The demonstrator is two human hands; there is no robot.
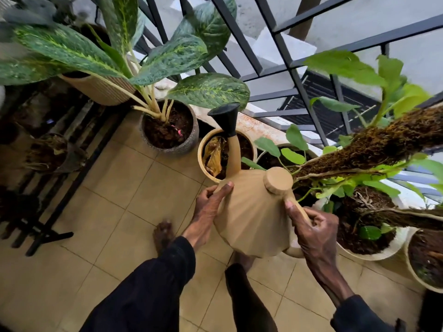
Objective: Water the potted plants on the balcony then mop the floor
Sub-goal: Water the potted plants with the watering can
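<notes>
A tan plastic watering can [251, 219] is held over the tiled floor [115, 195], close to a row of pots along the railing [282, 75]. Its body is wide and faceted, with soft ridges running down from a round flat cap [278, 180]. A thin spout [233, 154] rises from the body and ends in a black funnel-shaped rose [226, 118], which is above a small cream pot [203, 149]. This pot is smooth and round and holds dark soil and a dry, crumpled yellow leaf [213, 154].

The left hand [211, 207] is pressed flat against the left side of the can, fingers bent around it. The right hand [314, 231] is closed around the can's thin handle.

Beside the cream pot stands a grey pot [189, 142] with a rough, speckled surface; it has coarse brown soil and pale stems carrying big, glossy leaves [208, 89] with yellow-green spots. Behind it is a ribbed beige pot [100, 91]. On the right, white bowls [393, 248] hold soil and a fibrous brown moss pole [374, 144] with light green leaves. A black metal rack [48, 188] stands at the left. No writing can be read anywhere.
</notes>
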